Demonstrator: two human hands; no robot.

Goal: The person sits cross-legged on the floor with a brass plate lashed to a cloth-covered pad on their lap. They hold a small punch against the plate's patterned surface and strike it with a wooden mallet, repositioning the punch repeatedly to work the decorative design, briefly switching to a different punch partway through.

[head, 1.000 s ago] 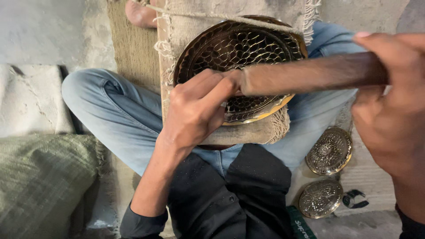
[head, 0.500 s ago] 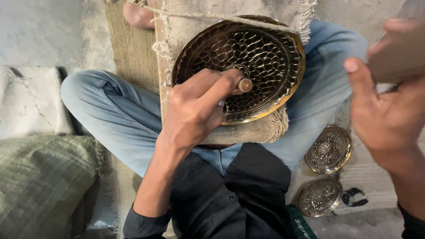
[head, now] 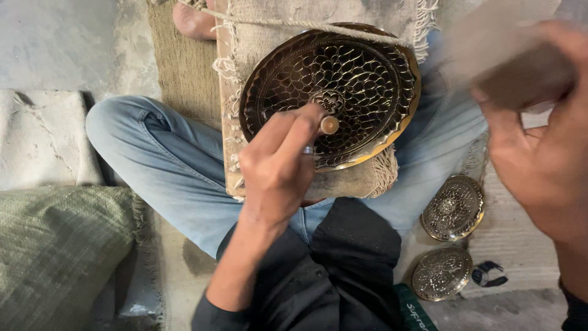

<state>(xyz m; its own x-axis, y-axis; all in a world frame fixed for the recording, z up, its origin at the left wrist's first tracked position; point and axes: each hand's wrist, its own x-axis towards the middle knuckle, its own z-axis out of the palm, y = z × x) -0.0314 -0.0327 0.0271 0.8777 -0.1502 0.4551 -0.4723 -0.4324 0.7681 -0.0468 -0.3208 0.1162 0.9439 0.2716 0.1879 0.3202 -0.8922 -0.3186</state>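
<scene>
1. Three embossed metal plates are noted: a large brass plate (head: 349,79) on a cloth-padded board (head: 269,178) across the lap, and two smaller plates (head: 454,207) (head: 441,273) set aside on the floor by the right knee.
2. A punch (head: 329,125) is pinched upright in the closed left hand (head: 278,168), its tip on the large plate's lower field, so the mark is placed precisely.
3. A wooden mallet (head: 520,64), blurred, is clasped in the right hand (head: 539,165), raised clear above the punch.
4. A rope (head: 294,23) is drawn across the board's top, judged to steady the plate.

The right hand (head: 539,165) and its wooden mallet (head: 508,55) are motion-blurred and cut off at the frame's edge.
</scene>
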